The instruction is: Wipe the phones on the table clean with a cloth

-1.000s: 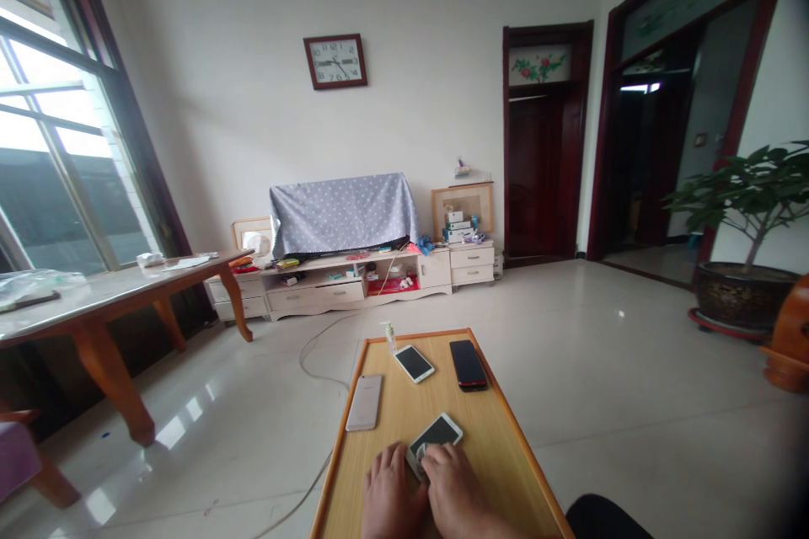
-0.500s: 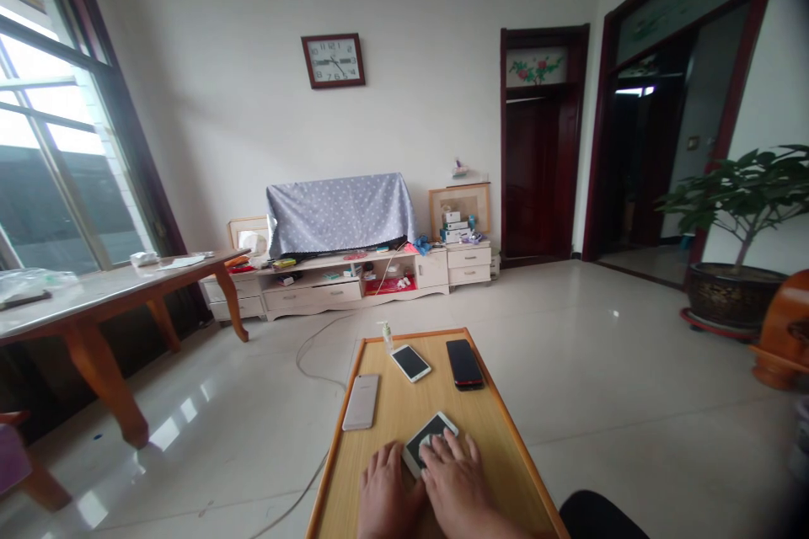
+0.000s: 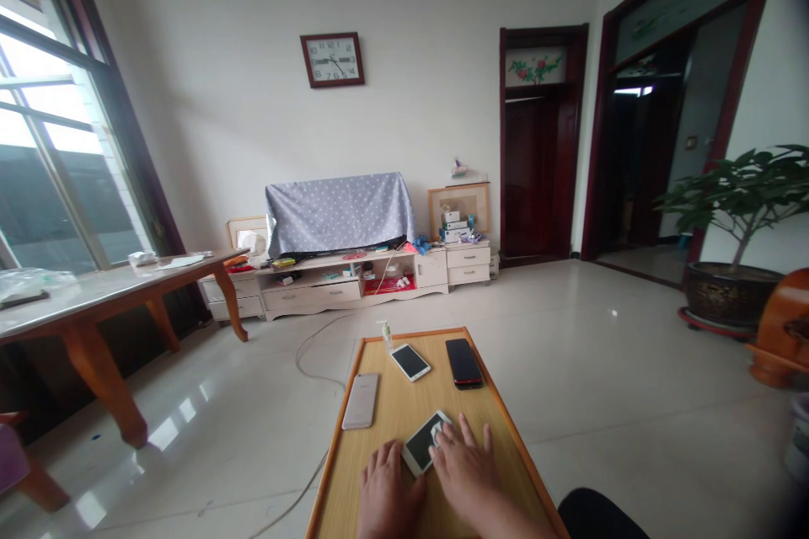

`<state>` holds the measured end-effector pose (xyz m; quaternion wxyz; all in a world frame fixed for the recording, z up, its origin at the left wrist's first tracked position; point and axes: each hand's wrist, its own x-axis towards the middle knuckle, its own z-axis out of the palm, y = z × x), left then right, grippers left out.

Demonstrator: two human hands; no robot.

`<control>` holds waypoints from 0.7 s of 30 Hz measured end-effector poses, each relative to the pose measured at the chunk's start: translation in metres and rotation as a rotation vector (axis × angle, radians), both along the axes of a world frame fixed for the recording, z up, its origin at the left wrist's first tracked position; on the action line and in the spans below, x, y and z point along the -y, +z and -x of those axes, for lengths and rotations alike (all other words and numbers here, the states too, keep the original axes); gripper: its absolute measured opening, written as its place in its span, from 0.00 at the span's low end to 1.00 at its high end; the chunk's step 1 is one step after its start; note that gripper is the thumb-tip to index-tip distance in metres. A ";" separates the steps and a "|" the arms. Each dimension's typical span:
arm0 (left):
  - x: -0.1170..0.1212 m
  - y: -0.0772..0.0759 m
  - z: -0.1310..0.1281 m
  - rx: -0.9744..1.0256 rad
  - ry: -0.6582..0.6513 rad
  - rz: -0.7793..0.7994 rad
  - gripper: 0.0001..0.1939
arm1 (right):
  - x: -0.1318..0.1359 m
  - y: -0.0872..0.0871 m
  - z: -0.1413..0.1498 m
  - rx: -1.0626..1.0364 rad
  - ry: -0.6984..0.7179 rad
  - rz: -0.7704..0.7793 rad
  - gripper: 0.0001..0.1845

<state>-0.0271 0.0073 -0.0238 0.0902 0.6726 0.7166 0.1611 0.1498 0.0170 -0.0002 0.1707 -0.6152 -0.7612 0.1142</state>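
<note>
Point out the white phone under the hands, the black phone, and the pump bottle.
White phone (image 3: 418, 447), head view, on its dark screen.
Black phone (image 3: 463, 361), head view, on its screen.
Pump bottle (image 3: 386, 338), head view, on its body.

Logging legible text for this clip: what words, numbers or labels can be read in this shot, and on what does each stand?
"12", at the top of the wall clock; its other numerals are too small to read with certainty.
The label on the pump bottle is too small to read.
The print on the stacked boxes is too small to read.
The white phone nearest the camera shows no readable text.
</note>
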 end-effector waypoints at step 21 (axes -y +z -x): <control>0.000 0.001 0.003 -0.003 -0.005 0.040 0.29 | 0.019 -0.012 0.016 -0.122 0.150 0.034 0.27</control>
